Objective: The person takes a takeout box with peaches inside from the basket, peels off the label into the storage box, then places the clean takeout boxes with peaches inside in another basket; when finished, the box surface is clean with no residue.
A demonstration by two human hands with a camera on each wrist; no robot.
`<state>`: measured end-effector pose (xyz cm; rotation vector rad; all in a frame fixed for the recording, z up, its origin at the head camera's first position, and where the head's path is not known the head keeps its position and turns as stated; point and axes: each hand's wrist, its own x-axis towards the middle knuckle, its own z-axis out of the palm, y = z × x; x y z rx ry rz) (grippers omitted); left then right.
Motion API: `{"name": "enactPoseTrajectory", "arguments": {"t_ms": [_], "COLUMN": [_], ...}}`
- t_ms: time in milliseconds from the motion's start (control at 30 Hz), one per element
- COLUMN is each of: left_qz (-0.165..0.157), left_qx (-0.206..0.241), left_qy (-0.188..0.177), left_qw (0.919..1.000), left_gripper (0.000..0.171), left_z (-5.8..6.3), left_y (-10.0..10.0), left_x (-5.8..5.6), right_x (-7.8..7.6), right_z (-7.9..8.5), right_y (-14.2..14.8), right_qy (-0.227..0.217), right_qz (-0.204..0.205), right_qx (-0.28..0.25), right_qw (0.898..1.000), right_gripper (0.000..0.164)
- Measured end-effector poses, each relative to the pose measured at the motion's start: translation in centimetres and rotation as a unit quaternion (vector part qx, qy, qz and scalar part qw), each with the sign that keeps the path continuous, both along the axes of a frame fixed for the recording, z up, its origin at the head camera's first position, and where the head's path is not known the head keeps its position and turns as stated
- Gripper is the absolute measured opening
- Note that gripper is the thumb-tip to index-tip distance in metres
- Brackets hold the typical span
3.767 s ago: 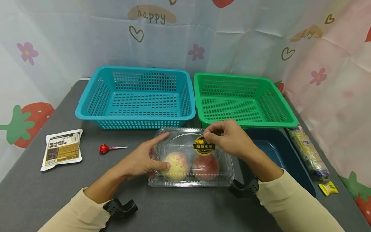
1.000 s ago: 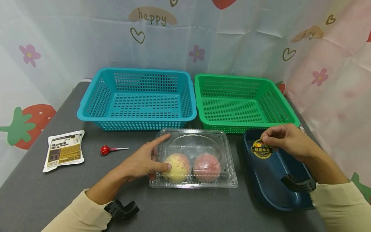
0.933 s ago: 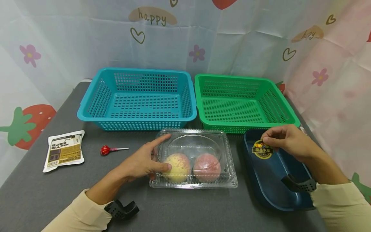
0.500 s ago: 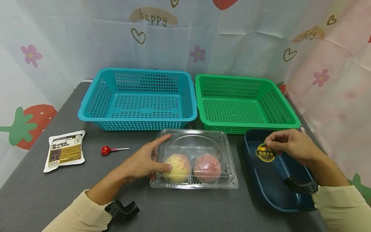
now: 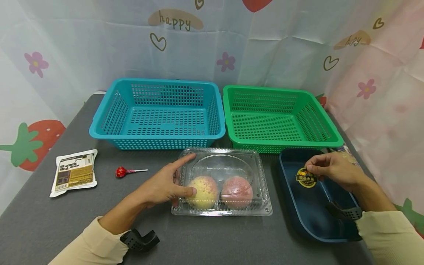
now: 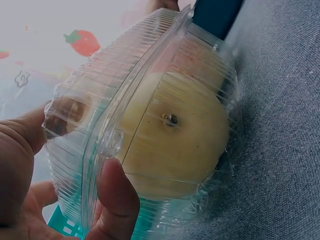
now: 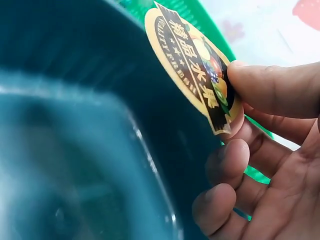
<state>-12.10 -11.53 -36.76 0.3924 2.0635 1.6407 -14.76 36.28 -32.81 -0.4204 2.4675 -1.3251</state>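
Note:
A clear plastic clamshell fruit box lies on the grey table in front of me, holding a yellow-and-red apple and a redder apple. My left hand grips its left side, index finger along the lid; the left wrist view has the thumb on the rim. Off to the right, my right hand pinches a round black-and-gold sticker between thumb and fingertips. The sticker is over the dark blue basin, slightly bent in the right wrist view.
Behind stand a blue basket and a green basket. Left on the table are a white-and-brown food packet and a red lollipop. A patterned package, mostly hidden, lies beyond the right hand.
The sticker has come off the box lid and moved right in my right hand to above the basin. Lately it shifted slightly right and nearer. My left hand has stayed on the box.

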Motion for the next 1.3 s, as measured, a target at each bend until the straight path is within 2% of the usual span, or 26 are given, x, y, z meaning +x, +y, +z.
{"name": "enactPoseTrajectory", "arguments": {"t_ms": [133,433,900,1300], "left_qz": [-0.001,0.0,-0.008,-0.013], "left_qx": [-0.003,-0.007,-0.001,0.002], "left_qy": [0.001,0.002,0.007,0.014], "left_qw": [1.0,1.0,0.9999,0.9998], "left_gripper": [0.095,0.094,0.095,0.095], "left_z": [0.0,0.1,0.0,-0.1], "left_y": [0.0,0.0,-0.1,-0.2], "left_x": [0.0,0.0,-0.1,-0.1], "right_x": [-0.2,-0.5,-0.9,-1.0], "right_z": [-0.6,-1.6,-2.5,-3.5], "right_y": [0.4,1.1,1.4,0.8], "right_qy": [-0.017,-0.03,-0.085,-0.088], "right_qz": [0.008,-0.005,-0.023,-0.009], "right_qx": [-0.004,0.01,0.056,0.082], "right_qw": [1.0,0.999,0.995,0.993], "right_gripper": [0.016,0.018,0.023,0.022]}}
